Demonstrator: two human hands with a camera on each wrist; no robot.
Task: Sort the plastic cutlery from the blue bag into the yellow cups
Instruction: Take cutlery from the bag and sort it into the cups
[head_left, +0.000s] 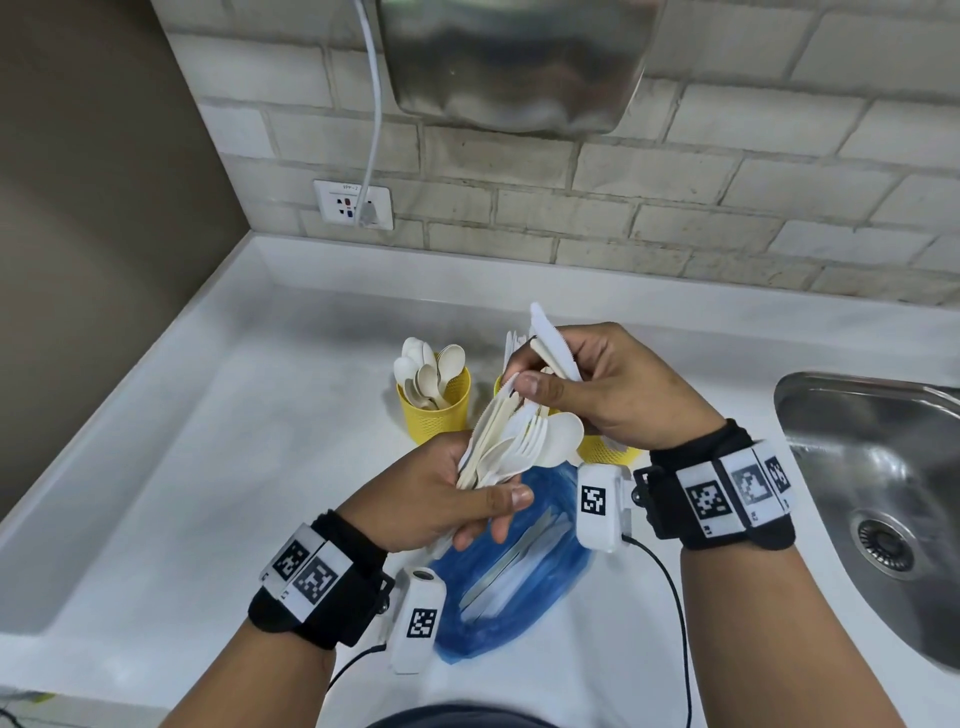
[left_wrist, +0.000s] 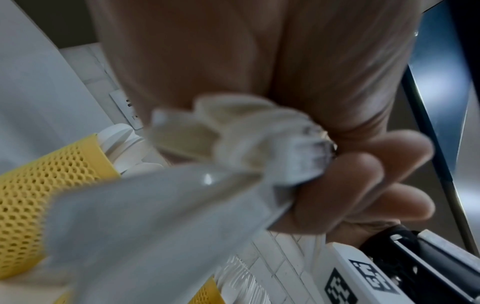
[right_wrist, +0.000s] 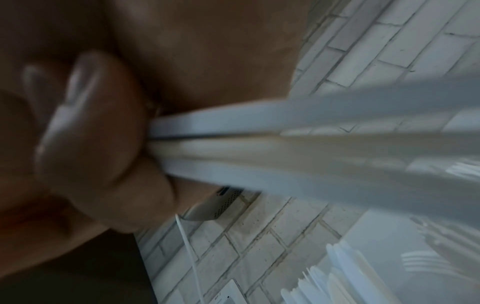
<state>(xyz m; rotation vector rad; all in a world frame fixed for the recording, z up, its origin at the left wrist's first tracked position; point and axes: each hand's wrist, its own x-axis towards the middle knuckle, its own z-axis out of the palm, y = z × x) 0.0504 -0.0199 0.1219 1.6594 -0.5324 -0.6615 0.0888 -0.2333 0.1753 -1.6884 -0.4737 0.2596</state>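
— Cutlery bundle (head_left: 511, 447): where is it?
— Above the blue bag (head_left: 511, 582), gripped in the left hand (head_left: 441, 499), fingers curled round the handles.
— And the right hand (head_left: 613, 389)?
— Pinching knives (head_left: 553, 343) over the right yellow cup (head_left: 605, 449); the left yellow cup (head_left: 434, 410) holds spoons on the counter (head_left: 234, 467).

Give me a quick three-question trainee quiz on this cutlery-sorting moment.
1. True or false: the left hand grips a mixed bundle of white plastic cutlery.
2. What fills the left yellow perforated cup? A forks, B spoons, C knives.
3. Fill in: the right hand pinches white plastic ____.

Key: 1 true; 2 B; 3 knives.
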